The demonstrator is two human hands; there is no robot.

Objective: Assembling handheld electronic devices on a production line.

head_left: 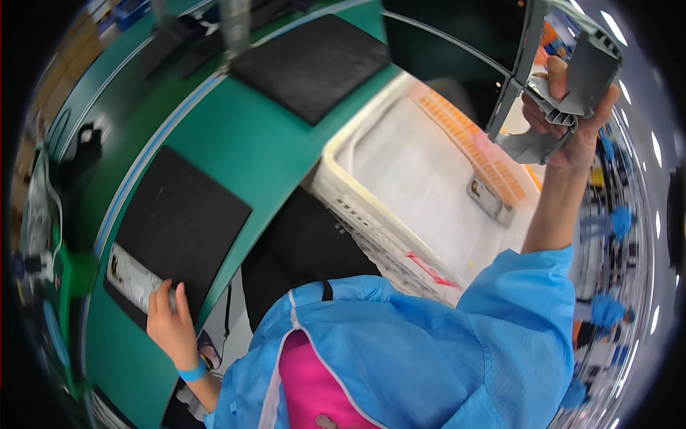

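Note:
On a black mat (182, 214) at the left lies a long, pale grey casing (131, 277). My left hand (171, 322) rests at its near end, fingers extended and somewhat apart, fingertips touching or just over it. Raised at the upper right, my right hand (572, 136) is closed around a grey plastic housing (592, 71) with ribbed edges. Grey pieces show on both sides of the fingers; whether they form one part or several I cannot tell. A similar grey casing (491, 200) lies inside a white crate (336, 179) below that hand.
Green worktop (279, 154) runs along the left, with a second black mat (311, 64) farther up. Orange grid material (464, 136) lines the crate's far side. A dark panel with a grey frame (457, 43) stands beside my right hand. Other people in blue (607, 311) are at far right.

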